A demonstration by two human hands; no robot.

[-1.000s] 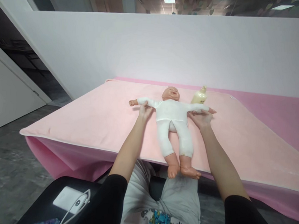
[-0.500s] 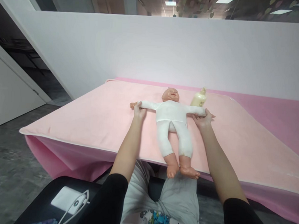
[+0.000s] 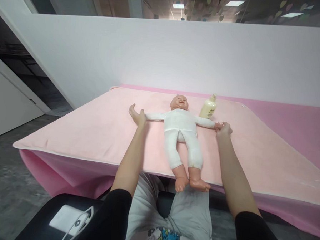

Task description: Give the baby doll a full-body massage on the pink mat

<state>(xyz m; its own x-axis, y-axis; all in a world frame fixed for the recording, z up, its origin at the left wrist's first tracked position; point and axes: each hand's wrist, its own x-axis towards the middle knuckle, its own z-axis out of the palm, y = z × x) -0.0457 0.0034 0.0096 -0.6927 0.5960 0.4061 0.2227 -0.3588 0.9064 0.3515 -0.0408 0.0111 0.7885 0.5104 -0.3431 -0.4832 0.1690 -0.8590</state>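
Note:
A baby doll (image 3: pixel 180 121) with a white cloth body and bare plastic head, hands and feet lies on its back, arms stretched out sideways. Its feet reach past the front edge of the pink mat (image 3: pixel 95 131). At the end of the doll's arm on the left is my left hand (image 3: pixel 137 116), thumb and fingers apart; it hides the doll's hand there. On the other side, my right hand (image 3: pixel 225 129) pinches the fingers of the doll's other hand (image 3: pixel 218 126), which is visible. The doll's legs lie slightly apart.
A pale yellow pump bottle (image 3: pixel 208 107) stands behind the doll's arm on the right. Beyond the mat rises a white wall (image 3: pixel 163 52). A white device with a cable (image 3: pixel 69 219) rests on a black seat at lower left.
Both hands have slid outward along the doll's arms, from the wrists to the hands. The left fingers have spread; the right hand has shifted from the forearm to the doll's fingers.

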